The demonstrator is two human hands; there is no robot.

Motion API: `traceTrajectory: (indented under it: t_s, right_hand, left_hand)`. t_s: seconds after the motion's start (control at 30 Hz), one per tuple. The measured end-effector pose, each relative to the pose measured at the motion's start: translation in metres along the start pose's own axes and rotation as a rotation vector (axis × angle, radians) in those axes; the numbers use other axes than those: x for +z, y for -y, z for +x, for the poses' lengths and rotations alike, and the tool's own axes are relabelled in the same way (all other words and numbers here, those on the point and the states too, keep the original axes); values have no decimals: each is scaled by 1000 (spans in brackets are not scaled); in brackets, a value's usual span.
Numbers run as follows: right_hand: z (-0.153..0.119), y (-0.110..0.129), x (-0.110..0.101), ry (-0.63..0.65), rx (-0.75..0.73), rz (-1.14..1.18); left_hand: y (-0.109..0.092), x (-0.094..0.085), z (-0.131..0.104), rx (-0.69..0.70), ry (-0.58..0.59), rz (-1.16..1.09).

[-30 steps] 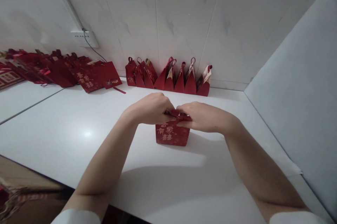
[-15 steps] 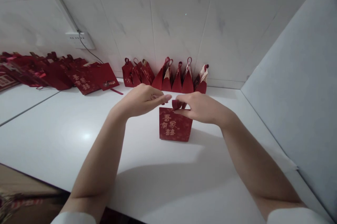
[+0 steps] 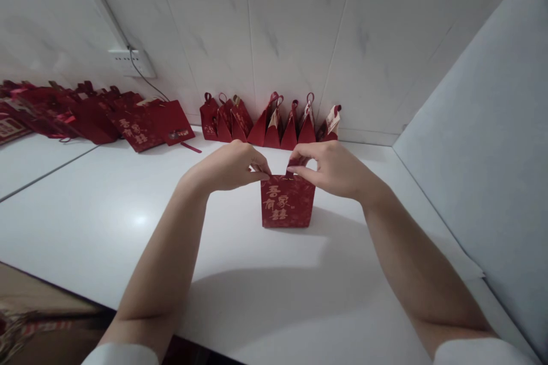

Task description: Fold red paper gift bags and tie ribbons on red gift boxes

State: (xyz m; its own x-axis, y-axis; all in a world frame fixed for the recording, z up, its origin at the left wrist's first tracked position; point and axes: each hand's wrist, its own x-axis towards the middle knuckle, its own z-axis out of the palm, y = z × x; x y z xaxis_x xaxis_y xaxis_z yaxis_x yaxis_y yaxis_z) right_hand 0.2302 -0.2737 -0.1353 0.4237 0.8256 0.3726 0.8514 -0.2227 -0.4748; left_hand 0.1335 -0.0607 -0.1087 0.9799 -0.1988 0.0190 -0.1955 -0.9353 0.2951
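A red gift box (image 3: 287, 205) with gold Chinese characters stands upright on the white table, its printed front facing me. From the slot at its top edge rises a dark red ribbon loop (image 3: 290, 169). My right hand (image 3: 327, 168) pinches this ribbon between thumb and fingers. At the box's upper left corner, my left hand (image 3: 233, 168) has thumb and fingertips pressed together on the top edge. The back of the box is hidden from me.
Several finished red gift boxes (image 3: 257, 131) with ribbon loops line the wall. Flat red boxes (image 3: 96, 116) are heaped at the left, below a wall socket (image 3: 132, 62) with a cable. A pale panel (image 3: 483, 125) bounds the right side of the white table (image 3: 128, 239).
My left hand has come down and right onto the box's top left corner. The ribbon loop, spread wide before, is now pinched narrow in my right hand.
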Motion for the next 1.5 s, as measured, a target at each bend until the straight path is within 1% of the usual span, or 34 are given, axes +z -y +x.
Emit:
traceTrajectory:
  t_s: [0.2,0.27,0.3,0.33,0.4,0.47,0.5,0.53,0.57,0.6,0.67,0.7,0.73,0.8,0.87,0.9,0.97,1.07,1.17,1.33,1.5]
  right_hand:
    - [1,-1,2,-17,6,4]
    - [0,-1,-1,1,24,19]
    - [-1,-1,-3,32,39,32]
    - [-1,-3,-5,84,62,42]
    - [-3,-9,-10,239,118,24]
    - [-3,-20,-12,407,164,-22]
    - [-2,-28,-12,475,175,-27]
    - [-1,-36,-11,520,182,0]
    - [1,-46,-9,543,193,54]
    - [3,-55,-5,533,209,123]
    - [8,-74,6,396,292,243]
    - [10,-81,13,293,356,321]
    - [12,-88,21,244,364,357]
    - [15,-95,40,207,354,413]
    - [14,-96,61,197,324,491]
    - [13,-96,71,179,306,530]
    - [8,-95,89,102,291,590]
    - [0,-97,111,-35,329,619]
    - [-5,-100,124,-133,397,602]
    - [-17,-92,136,-235,495,595]
    - [-30,-80,139,-274,488,713]
  left_hand:
    - [-1,-1,1,-1,-31,8]
    - [0,0,2,-20,-10,-31]
    - [1,1,4,-42,21,-53]
    - [3,3,5,-69,68,-69]
    - [10,11,10,-137,195,-85]
    - [23,23,17,-209,313,-130]
    - [30,30,21,-252,354,-186]
    - [38,38,25,-292,349,-265]
    - [46,47,29,-320,314,-331]
    - [53,55,33,-329,300,-401]
    - [64,73,38,-322,240,-605]
    - [68,83,39,-304,146,-732]
    - [71,93,40,-286,71,-783]
    - [74,112,41,-262,-108,-845]
    - [77,129,42,-282,-249,-842]
    - [79,136,43,-301,-306,-832]
    - [82,147,45,-339,-386,-808]
    - [84,154,46,-393,-447,-785]
    - [80,156,46,-441,-488,-772]
    - [70,158,38,-458,-513,-772]
    - [65,155,25,-424,-469,-832]
